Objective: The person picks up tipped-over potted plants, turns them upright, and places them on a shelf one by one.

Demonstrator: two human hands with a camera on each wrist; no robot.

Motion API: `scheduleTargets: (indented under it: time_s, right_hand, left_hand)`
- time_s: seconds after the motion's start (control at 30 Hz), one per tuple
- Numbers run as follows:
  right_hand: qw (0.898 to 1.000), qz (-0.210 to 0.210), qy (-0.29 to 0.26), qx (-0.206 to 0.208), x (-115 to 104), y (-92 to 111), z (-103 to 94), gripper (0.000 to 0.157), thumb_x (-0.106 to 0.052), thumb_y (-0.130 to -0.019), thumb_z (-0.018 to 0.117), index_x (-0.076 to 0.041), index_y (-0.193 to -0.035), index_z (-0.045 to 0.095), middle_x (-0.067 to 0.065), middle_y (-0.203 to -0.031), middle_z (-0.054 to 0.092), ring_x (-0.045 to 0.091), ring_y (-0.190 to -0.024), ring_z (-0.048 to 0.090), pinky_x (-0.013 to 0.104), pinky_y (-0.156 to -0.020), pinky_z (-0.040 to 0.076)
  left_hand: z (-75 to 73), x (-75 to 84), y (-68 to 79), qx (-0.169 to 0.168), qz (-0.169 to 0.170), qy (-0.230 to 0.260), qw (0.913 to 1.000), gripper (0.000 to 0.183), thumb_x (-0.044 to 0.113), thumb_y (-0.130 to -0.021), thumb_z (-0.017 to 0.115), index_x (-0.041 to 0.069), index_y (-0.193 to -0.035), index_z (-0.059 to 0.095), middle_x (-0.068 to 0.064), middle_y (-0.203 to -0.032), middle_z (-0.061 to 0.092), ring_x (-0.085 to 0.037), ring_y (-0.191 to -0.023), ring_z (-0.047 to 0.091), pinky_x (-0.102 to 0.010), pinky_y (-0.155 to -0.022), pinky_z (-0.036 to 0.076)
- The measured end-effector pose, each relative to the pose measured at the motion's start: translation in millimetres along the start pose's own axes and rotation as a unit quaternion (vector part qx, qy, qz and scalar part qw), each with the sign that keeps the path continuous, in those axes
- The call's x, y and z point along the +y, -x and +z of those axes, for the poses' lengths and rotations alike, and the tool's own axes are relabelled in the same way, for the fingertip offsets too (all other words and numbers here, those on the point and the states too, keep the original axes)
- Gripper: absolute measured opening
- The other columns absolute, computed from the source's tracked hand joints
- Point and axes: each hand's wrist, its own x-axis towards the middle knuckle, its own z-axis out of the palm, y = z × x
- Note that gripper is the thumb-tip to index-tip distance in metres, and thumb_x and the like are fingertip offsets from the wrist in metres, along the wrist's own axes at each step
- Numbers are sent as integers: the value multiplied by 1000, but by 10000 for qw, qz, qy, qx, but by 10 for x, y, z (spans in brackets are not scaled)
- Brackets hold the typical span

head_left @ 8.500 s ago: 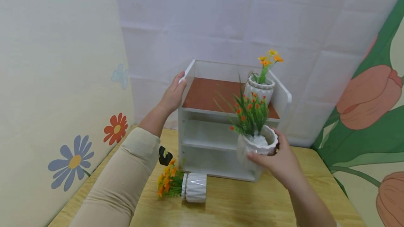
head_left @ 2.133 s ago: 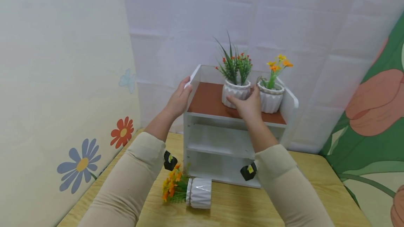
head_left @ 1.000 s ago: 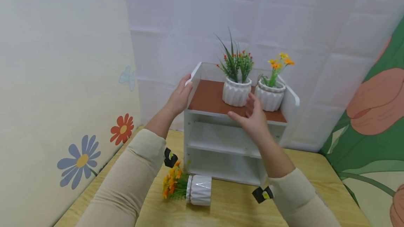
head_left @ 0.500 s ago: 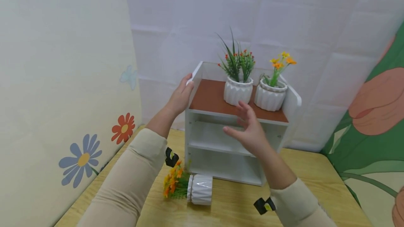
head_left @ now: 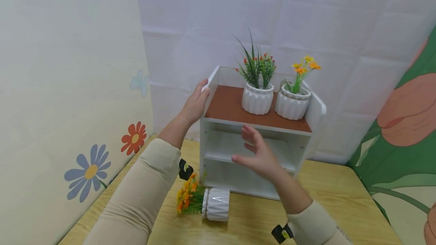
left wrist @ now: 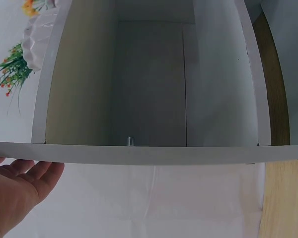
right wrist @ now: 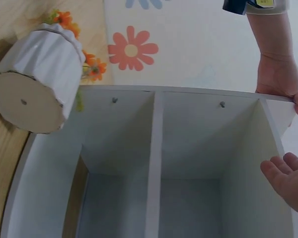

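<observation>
— What's over on the left?

— The left hand (head_left: 194,105) rests flat against the shelf's (head_left: 218,150) left wall, fingers straight, steadying it. The shelf stands on the bench (head_left: 340,207).

— And below it?

— A tipped pot (head_left: 215,204) lies on its side on the bench, just in front of the shelf, orange flowers pointing left. It looks like glazed ceramic: smooth, a bit slippery, likely to chip. I'd grip it round the ribbed wall, not by the soft stems.

— The right hand (head_left: 258,155)?

— Spread loosely, holding nothing, hanging in front of the middle shelf opening.

— On top?

— Two upright pots, the grassy pot (head_left: 257,99) and the yellow-flowered pot (head_left: 292,103), nearly touching.
</observation>
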Motion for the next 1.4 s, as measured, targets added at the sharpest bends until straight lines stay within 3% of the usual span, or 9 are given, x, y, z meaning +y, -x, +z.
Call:
scheduleTargets:
  time_s: [0.3, 0.57, 0.73, 1.2, 1.4]
  right_hand:
    - [9993, 192, 38, -329, 170, 63, 200, 88, -9, -79, 81, -8, -151, 30, 17, -154, 37, 37, -141, 37, 49, -113, 36]
    - [9932, 703, 69, -921, 302, 171, 389, 91, -19, -81, 81, -15, -154, 27, 12, -158, 31, 32, -144, 33, 51, -117, 30]
    - [9910, 673, 129, -1154, 403, 218, 506, 90, -18, -81, 80, -10, -153, 28, 14, -158, 32, 33, -144, 33, 52, -116, 31]
    - [9825, 1000, 690, -1408, 625, 378, 801, 96, -27, -74, 85, -16, -153, 32, 20, -152, 39, 47, -132, 44, 59, -106, 40]
    - [9815, 967, 827, -1429, 713, 420, 894, 95, -27, -73, 85, -13, -151, 34, 20, -150, 41, 44, -133, 44, 59, -108, 38]
  left_hand:
    - [2, -1, -12, 20, 37, 8, 10000, 56, 39, -105, 23, 22, -157, 17, -19, -147, 40, -38, -129, 44, -63, -105, 38]
    - [4, -3, -17, 29, 68, 41, 10000, 55, 38, -105, 24, 20, -157, 17, -19, -146, 41, -38, -128, 45, -62, -105, 38]
    - [3, -3, -25, 24, 39, 54, 10000, 55, 38, -105, 23, 20, -157, 17, -21, -147, 40, -38, -128, 45, -62, -106, 38]
    - [-1, 6, -20, 52, -24, -23, 10000, 55, 39, -105, 24, 22, -157, 17, -19, -147, 41, -39, -128, 45, -62, -106, 37]
    - [2, 1, -16, 63, -21, -45, 10000, 55, 39, -105, 24, 21, -157, 18, -19, -147, 41, -39, -129, 44, -62, -106, 37]
